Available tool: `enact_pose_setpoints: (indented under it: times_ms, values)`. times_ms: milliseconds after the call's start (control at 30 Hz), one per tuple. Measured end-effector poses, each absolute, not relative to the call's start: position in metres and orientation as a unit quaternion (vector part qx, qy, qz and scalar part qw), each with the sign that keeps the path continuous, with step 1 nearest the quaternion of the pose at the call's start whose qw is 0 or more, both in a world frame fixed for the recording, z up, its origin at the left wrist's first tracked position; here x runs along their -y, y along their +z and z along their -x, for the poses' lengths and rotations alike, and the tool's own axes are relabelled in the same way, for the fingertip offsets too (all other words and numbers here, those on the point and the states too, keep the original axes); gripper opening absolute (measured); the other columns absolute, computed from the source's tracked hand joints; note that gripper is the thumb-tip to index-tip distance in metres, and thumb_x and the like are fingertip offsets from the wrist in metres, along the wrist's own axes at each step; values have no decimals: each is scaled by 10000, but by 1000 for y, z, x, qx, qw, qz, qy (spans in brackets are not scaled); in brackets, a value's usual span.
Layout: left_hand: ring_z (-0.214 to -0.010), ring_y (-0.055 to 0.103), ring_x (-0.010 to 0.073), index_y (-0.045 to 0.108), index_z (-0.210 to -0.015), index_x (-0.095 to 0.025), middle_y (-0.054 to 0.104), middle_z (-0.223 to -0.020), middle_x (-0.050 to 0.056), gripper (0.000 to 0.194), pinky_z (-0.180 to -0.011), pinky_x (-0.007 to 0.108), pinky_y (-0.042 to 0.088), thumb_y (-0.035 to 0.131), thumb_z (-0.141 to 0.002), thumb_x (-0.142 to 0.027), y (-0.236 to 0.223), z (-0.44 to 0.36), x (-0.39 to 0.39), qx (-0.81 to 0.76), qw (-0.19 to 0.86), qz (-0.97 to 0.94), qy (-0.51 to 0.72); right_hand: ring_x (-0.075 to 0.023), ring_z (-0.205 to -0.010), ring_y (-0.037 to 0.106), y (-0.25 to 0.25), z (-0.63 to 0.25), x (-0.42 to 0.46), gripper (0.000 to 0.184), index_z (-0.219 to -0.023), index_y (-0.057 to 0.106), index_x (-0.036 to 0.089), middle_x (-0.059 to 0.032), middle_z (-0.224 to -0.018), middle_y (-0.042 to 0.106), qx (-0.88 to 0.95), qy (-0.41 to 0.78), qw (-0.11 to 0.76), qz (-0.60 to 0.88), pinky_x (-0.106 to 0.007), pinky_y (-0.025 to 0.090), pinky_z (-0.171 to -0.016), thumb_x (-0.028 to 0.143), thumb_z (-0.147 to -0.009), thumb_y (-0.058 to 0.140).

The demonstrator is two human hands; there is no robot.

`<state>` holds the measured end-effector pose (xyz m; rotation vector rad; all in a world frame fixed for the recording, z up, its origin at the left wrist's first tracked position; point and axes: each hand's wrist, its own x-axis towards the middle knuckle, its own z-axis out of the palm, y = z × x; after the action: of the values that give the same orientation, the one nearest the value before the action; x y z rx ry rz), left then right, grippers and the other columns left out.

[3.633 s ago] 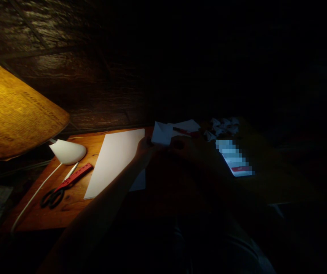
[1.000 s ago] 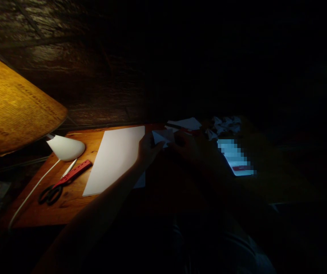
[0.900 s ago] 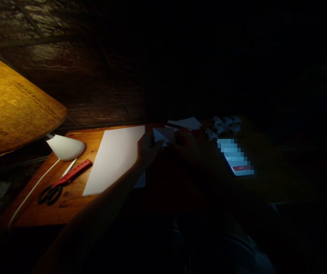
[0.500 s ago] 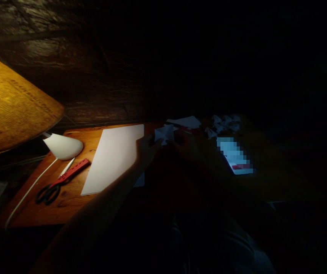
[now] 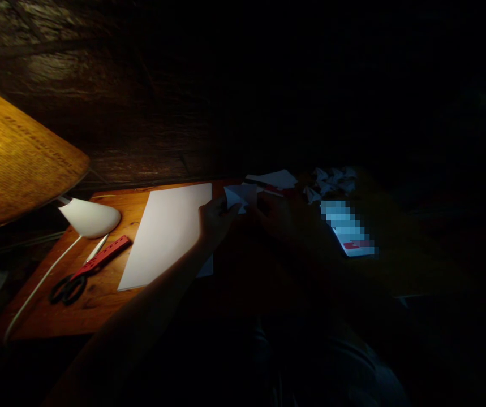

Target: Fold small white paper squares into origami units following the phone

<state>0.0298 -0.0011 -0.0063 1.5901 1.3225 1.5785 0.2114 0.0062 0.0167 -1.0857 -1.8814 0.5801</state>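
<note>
A small piece of white paper [image 5: 243,196] with crease lines is held up between my two hands over the table. My left hand [image 5: 216,217] is closed on its left side, with the thumb against the lower edge. On the opposite side, my right hand [image 5: 273,213] pinches the lower right part; deep shadow hides most of those fingers. Just left of my left hand lies a stack of large white paper sheets [image 5: 170,232], partly covered by my forearm. Behind the hands rest more pieces of white paper [image 5: 283,178] and a dim red thing I cannot make out.
A lamp with a yellow shade [image 5: 17,164] and white base [image 5: 92,217] stands at the left. In front of it lie scissors [image 5: 68,288] with black handles and a red cover. Several folded paper shapes [image 5: 331,182] and a lit phone [image 5: 347,226] lie on the right.
The small paper has turned and tilted slightly between my fingers, its creases now showing differently. Both hands keep their hold. The whole view has shifted a little.
</note>
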Motion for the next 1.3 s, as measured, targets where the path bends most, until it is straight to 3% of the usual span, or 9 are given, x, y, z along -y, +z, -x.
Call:
enact_pose_setpoints:
  times_ms: [167, 467, 800, 1000, 1133, 1300]
  values:
    - [-566, 593, 116, 662, -690, -168, 626, -604, -13, 206, -507, 215, 486, 762, -757, -335, -5, -30, 2, -493, 257, -596, 579, -139, -599, 470, 15, -211, -7, 248, -748, 595, 189, 6, -635, 569, 757, 226, 423, 444, -273, 299, -568, 396, -881, 627]
    - [-574, 575, 127, 649, -644, -179, 618, -596, 3, 243, -493, 226, 442, 766, -755, -360, -6, -26, 0, -503, 234, -611, 565, -155, -648, 504, 11, -212, -8, 221, -766, 611, 194, -12, -687, 608, 767, 214, 429, 426, -269, 333, -589, 373, -894, 620]
    - [-632, 610, 129, 696, -717, -177, 667, -683, 12, 162, -603, 241, 483, 740, -783, -317, -7, -24, -1, -482, 195, -661, 542, -138, -610, 462, 12, -213, -9, 193, -728, 605, 188, 4, -645, 577, 775, 208, 426, 417, -259, 301, -573, 324, -862, 632]
    - [-571, 500, 112, 565, -581, -188, 540, -578, -24, 284, -524, 229, 376, 734, -771, -315, -5, -22, 0, -490, 153, -691, 508, -154, -622, 500, 9, -213, -10, 164, -759, 654, 182, -33, -709, 639, 775, 206, 416, 429, -267, 345, -589, 325, -839, 660]
    - [-551, 469, 107, 553, -575, -191, 510, -556, -30, 282, -492, 222, 338, 747, -747, -302, -8, -23, -1, -496, 185, -671, 519, -159, -621, 513, 7, -213, -11, 234, -715, 658, 178, -30, -673, 628, 767, 197, 413, 450, -276, 359, -598, 382, -820, 702]
    - [-561, 555, 127, 637, -665, -182, 614, -603, -5, 159, -503, 231, 409, 733, -740, -285, -7, -28, 0, -499, 297, -608, 541, -206, -739, 615, 7, -212, -10, 223, -900, 719, 184, -64, -823, 719, 740, 272, 434, 436, -300, 459, -658, 391, -822, 693]
